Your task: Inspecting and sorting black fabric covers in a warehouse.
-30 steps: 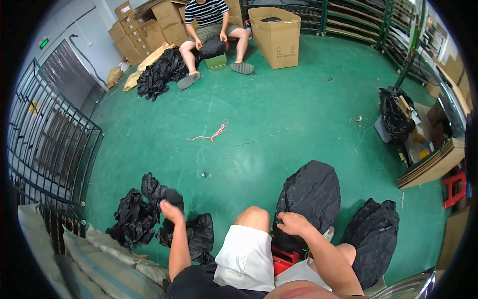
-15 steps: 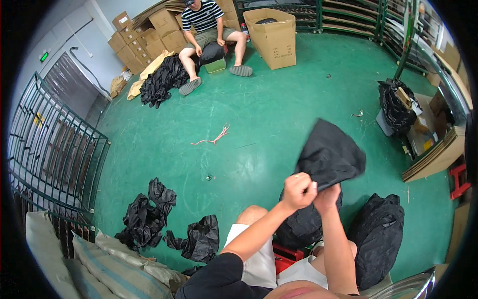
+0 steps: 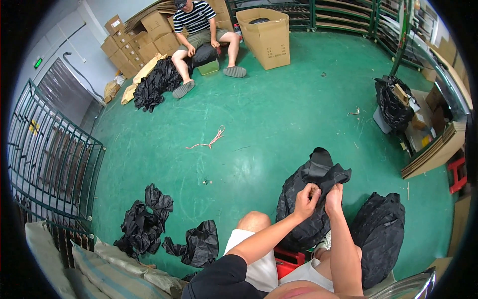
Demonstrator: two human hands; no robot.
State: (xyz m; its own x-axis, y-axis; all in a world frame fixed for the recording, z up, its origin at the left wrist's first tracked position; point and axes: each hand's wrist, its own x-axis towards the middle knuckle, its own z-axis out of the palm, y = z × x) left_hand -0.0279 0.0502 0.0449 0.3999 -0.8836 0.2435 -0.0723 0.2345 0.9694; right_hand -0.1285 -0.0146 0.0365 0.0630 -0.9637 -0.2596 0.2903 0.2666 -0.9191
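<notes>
One green floor (image 3: 264, 107) carries, toward its near right corner, a bulging black right bundle (image 3: 378, 239) and, partly behind the forearms (image 3: 344, 254), a left bundle (image 3: 308, 231). Overlapping that one, I see crumpled black fabric (image 3: 321, 169) clamped in the left hand (image 3: 305, 200) and right hand (image 3: 334, 201); whether fabric touches bundle, I cannot tell.

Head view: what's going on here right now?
The person's left hand and right hand grip a piece of black material, against or just over a rounded black bundle. A second black bundle stands to the right, and crumpled black pieces lie on the floor to the left. Across the room, a seated co-worker handles another dark item.
</notes>
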